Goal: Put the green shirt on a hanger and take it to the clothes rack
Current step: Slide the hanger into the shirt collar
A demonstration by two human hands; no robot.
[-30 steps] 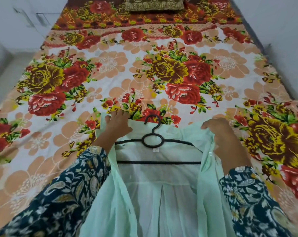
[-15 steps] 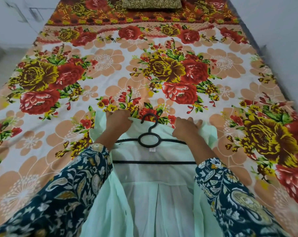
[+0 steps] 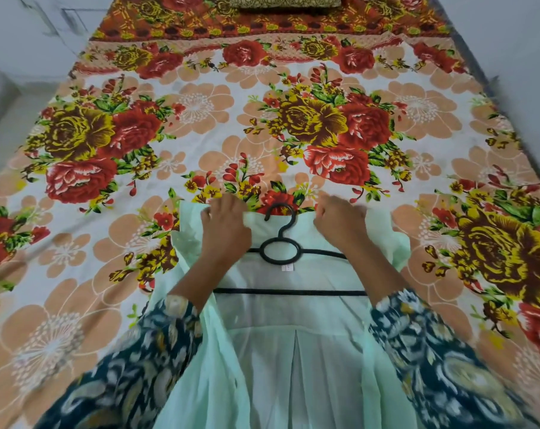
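From my remote seat I judged the job roughly half done. The green shirt [image 3: 293, 351] lay opened out on the bed [image 3: 200, 119] in the lower centre of the frame, and the black hanger [image 3: 293, 293] sat inside it on the back panel, its hook [image 3: 281, 206] poking out past the collar. The left hand [image 3: 225, 230], just left of the hook, had its fingers curled down over the collar and shoulder fabric. The right hand [image 3: 339, 222], just right of the hook, was bunched on the collar edge in the same way, gripping cloth as far as I could tell. The front panels hung open to either side, so seating the shoulders and closing the shirt looked unfinished. No clothes rack was in view, so lifting and carrying the shirt remained.
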